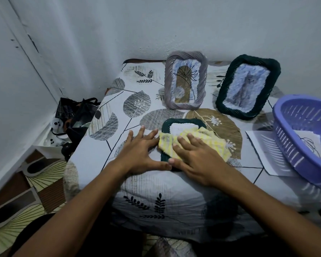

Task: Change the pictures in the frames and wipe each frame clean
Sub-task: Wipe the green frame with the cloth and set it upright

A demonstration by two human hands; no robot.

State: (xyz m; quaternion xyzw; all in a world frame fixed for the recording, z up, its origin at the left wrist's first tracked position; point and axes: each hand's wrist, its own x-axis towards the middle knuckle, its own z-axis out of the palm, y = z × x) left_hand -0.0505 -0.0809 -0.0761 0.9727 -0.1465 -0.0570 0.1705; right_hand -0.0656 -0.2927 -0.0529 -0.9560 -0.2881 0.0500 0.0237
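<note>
Frame [182, 125], dark green, woven, lies flat under yellow cloth [193, 143]; right hand [198, 162] presses it open-palmed, left hand [141, 154] splayed beside.

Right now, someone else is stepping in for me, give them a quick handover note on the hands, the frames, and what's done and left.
Left hand: open, flat on the table beside the dark green frame lying flat.
Right hand: flat, pressing the yellow cloth on that frame, mid-wipe.
Grey frame and second dark green frame stand against the wall, pictures in.
Purple basket sits right, on loose paper.
Left: finish this wipe; I can't tell whether the standing frames are wiped.
</note>
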